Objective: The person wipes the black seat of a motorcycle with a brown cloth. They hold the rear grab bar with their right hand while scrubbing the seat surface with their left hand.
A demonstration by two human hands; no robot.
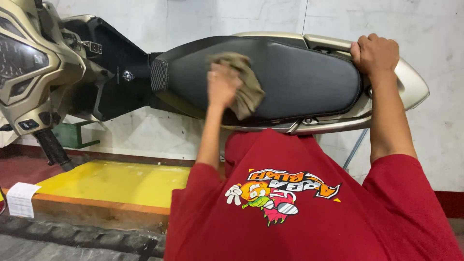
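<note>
A gold scooter with a black seat (304, 79) stretches across the view. My left hand (223, 86) presses a crumpled khaki cloth (250, 94) onto the front half of the seat, fingers closed on the cloth. My right hand (376, 52) is wrapped around the gold rear grab rail (326, 42) at the tail of the scooter. Both arms reach out from my red printed shirt (309, 212), which fills the lower middle of the view.
The scooter's dashboard and handlebar cover (26, 65) sit at the far left. A yellow painted slab (116, 182) with an orange edge lies lower left, a white paper slip (20, 199) beside it. White marbled tiles (435, 125) surround the scooter, and part of a green frame (72, 136) shows under its front.
</note>
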